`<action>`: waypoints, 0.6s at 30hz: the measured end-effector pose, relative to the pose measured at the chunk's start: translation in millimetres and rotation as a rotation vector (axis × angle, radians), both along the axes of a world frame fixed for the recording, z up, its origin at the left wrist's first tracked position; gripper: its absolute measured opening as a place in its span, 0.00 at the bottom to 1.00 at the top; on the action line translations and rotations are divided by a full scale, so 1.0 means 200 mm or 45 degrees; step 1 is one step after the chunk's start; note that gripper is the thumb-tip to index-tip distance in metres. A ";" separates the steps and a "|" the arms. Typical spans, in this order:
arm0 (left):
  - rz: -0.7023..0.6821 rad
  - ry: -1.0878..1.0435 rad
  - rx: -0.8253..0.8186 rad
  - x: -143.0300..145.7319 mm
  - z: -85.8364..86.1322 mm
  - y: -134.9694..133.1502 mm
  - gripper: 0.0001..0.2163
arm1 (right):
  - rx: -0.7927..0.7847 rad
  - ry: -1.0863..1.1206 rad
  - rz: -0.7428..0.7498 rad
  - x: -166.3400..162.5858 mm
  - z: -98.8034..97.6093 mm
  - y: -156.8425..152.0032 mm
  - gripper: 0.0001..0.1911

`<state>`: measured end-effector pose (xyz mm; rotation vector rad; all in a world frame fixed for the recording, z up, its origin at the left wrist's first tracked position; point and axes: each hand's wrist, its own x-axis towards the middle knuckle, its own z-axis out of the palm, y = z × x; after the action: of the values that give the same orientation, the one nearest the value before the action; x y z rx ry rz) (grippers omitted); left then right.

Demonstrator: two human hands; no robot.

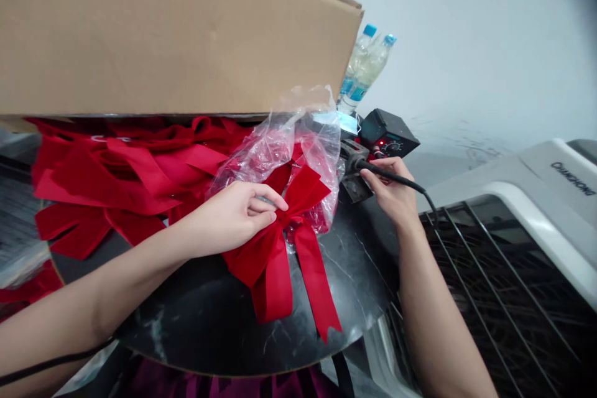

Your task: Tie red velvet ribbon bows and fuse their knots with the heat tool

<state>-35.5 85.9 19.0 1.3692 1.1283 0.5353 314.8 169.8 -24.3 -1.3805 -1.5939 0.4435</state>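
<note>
My left hand [245, 211] pinches a red velvet bow [305, 193] near its middle knot, its ribbon tails hanging toward me over the black tabletop. To the right, my right hand [392, 193] is closed around the black handle of a soldering iron [370, 168]. The iron's front end is in its metal stand [357, 186], so its tip is hidden. Just behind the bow lies a clear plastic bag [280, 137] with red material inside. A pile of red bows [125, 174] spreads to the left of my left hand.
A large open cardboard box [186, 31] stands at the back of the round black marble-patterned table [205, 317]. Behind the stand are a black control unit [389, 132] with a red light and plastic bottles [366, 68]. A white appliance [536, 180] with a dark grille stands at right.
</note>
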 end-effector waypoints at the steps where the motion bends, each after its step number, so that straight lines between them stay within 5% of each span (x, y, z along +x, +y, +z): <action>1: -0.016 -0.019 -0.014 0.00 0.00 0.00 0.10 | -0.010 0.000 0.013 0.00 0.01 0.01 0.18; 18: -0.134 -0.248 -0.074 -0.02 0.11 -0.15 0.05 | -0.257 0.639 -0.036 -0.16 0.00 0.00 0.23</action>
<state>-38.8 55.2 41.9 1.2887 0.9025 0.5433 282.3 169.6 -23.4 -1.3059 -1.1401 0.8774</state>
